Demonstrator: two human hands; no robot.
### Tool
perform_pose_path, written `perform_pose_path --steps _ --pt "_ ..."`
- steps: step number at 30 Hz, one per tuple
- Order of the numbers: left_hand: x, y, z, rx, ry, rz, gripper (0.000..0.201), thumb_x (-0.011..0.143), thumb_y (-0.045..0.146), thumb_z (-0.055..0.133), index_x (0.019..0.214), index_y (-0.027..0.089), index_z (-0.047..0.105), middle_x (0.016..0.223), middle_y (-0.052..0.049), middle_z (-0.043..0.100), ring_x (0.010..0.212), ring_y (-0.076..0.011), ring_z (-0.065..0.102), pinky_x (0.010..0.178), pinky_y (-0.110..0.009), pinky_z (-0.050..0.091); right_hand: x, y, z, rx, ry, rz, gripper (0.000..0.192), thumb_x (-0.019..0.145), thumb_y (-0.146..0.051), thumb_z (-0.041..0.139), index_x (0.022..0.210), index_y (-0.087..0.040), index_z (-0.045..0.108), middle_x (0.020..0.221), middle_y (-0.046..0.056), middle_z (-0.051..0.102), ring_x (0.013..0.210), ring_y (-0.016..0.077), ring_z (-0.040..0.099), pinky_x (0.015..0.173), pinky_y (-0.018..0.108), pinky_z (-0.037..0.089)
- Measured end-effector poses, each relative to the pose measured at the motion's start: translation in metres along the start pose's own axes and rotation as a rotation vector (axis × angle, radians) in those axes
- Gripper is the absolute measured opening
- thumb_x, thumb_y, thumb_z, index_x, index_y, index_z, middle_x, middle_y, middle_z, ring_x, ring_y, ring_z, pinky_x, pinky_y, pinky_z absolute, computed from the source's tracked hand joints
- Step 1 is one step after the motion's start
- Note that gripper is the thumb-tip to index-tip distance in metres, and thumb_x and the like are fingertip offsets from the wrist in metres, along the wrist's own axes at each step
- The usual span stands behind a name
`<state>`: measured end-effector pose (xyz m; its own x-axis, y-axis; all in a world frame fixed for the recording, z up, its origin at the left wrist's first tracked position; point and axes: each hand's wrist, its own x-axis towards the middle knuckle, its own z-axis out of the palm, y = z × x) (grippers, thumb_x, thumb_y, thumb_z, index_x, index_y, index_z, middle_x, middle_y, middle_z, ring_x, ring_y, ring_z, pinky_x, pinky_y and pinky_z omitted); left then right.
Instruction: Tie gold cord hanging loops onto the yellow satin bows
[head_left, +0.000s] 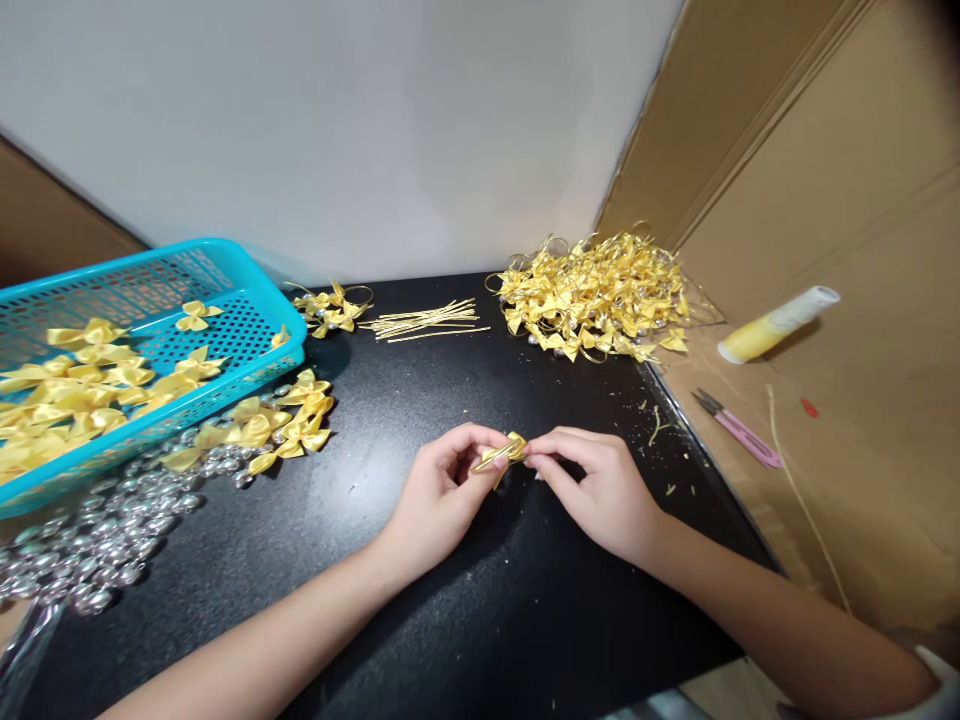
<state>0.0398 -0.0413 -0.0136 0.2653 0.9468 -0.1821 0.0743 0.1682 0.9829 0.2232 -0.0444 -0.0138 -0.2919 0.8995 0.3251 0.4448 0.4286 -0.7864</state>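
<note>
Left hand (439, 495) and right hand (600, 490) rest on black table (450, 620), fingertips of both pinched on yellow bow (508, 452). Left of fingers: silver beads (105, 540), blue basket (247, 330). Beyond fingers: gold sticks (427, 320), bow pile (596, 295), white wall (337, 130). Right: cardboard (847, 250).

The tabletop (420, 620) carries a basket (247, 300) at far left, with bows (90, 385) lying in it. Loose beads (97, 540) lie before the basket. A bundle of wires (427, 320) lies at rear centre; a heap of finished bows (600, 295) lies right of it. Both hands (442, 495) (604, 490) meet at front centre on one bow (510, 450). Right of the tabletop lie a tube (776, 325) and, before it, scissors (739, 430).
</note>
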Motion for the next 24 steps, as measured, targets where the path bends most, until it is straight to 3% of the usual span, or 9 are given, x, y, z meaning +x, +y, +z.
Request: perform_pose_path --steps 13,24 --pt "-0.0016 -0.0015 0.0011 0.011 -0.013 -0.022 0.017 0.081 0.03 0.065 0.089 0.015 0.067 0.079 -0.004 0.066 0.069 -0.0136 0.054 0.064 -0.025 0.041 -0.0018 0.0025 0.0011 -0.015 -0.018 0.007 0.014 0.086 -0.01 0.06 0.081 -0.018 0.07 0.072 0.002 0.069 0.065 0.0122 0.064 0.063 0.022 0.048" --pt "-0.001 -0.0006 0.001 -0.037 -0.033 -0.035 0.016 0.08 0.028 0.066 0.089 0.015 0.069 0.078 -0.003 0.067 0.07 -0.0136 0.056 0.065 -0.024 0.042 -0.002 0.0047 0.0024 0.069 -0.059 0.123 0.011 0.086 -0.013 0.061 0.08 -0.018 0.069 0.07 0.0 0.066 0.063 0.0115 0.06 0.062 0.022 0.047"
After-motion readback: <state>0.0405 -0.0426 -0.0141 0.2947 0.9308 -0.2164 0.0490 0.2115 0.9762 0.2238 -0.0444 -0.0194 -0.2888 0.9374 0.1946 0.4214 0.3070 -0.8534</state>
